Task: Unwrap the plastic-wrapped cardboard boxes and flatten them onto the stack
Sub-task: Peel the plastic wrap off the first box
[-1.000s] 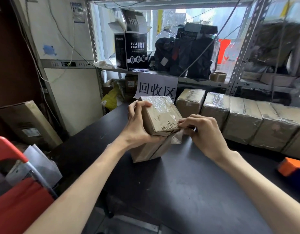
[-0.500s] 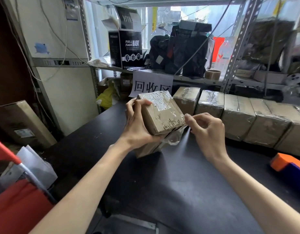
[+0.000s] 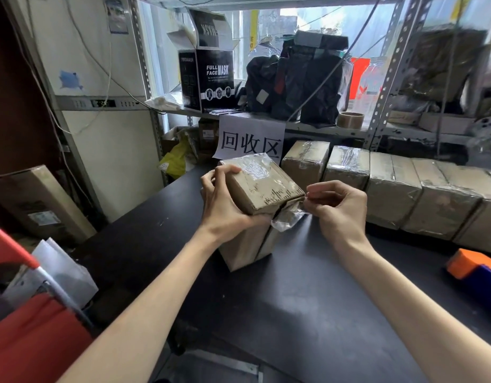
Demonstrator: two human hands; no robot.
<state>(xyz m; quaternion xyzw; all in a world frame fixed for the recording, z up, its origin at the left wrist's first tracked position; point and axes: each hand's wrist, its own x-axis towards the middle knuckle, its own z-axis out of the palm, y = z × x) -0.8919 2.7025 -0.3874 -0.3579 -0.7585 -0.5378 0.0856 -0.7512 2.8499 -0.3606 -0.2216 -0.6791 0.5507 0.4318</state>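
Note:
A small brown cardboard box (image 3: 262,186) wrapped in clear plastic film stands tilted on the black table (image 3: 307,299), its lower end resting on the surface. My left hand (image 3: 225,201) grips the box's left side, fingers curled over its top edge. My right hand (image 3: 336,207) pinches a loose strip of the plastic film (image 3: 287,219) that hangs off the box's right corner. Several more plastic-wrapped cardboard boxes (image 3: 390,186) stand in a row along the back of the table.
A paper sign (image 3: 249,139) hangs from the metal shelf behind the box. The shelf carries a black mask carton (image 3: 211,78), dark bags and a tape roll (image 3: 349,118). An orange-and-blue object (image 3: 476,268) lies at the table's right. A red object (image 3: 23,313) sits bottom left.
My right hand has pulled away from the box's corner to the right, drawing a strip of film loose. The box sits slightly more upright in my left hand.

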